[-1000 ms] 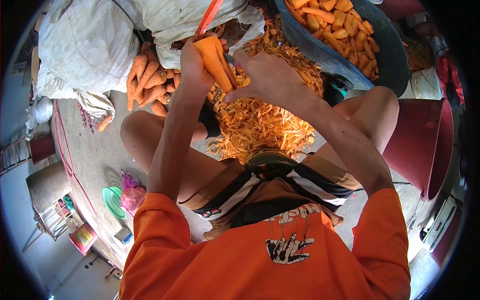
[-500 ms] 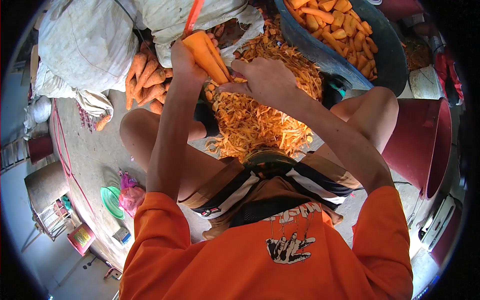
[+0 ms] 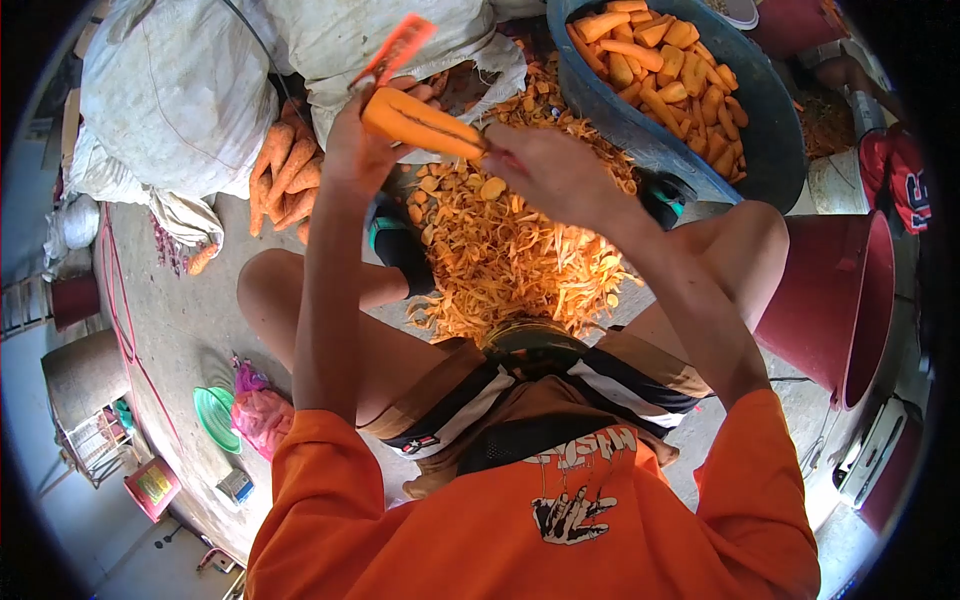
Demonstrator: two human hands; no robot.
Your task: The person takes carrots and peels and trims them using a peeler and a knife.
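Observation:
A peeled orange carrot point(image 3: 425, 125) with a dark crack along its side lies between my hands. My right hand point(image 3: 555, 172) is closed around its narrow end. At the thick end is my left hand point(image 3: 360, 135), its fingers partly hidden behind the carrot. From that hand a flat red-orange peeler point(image 3: 400, 48) sticks up, with a dark slot near the fingers. Below both hands a heap of carrot peelings point(image 3: 520, 255) covers the floor between my feet.
A blue tub point(image 3: 775, 130) of peeled carrots point(image 3: 680, 75) stands at upper right. White sacks point(image 3: 175, 90) and unpeeled carrots point(image 3: 285, 180) are at upper left. A dark red bucket point(image 3: 825, 300) is by my right knee. A green basin point(image 3: 217, 418) and pink bag point(image 3: 262, 410) lie at left.
The carrot has swung from steeply tilted to nearly level, showing its dark crack. The peeler has tipped to the right. My right hand has moved slightly right and down.

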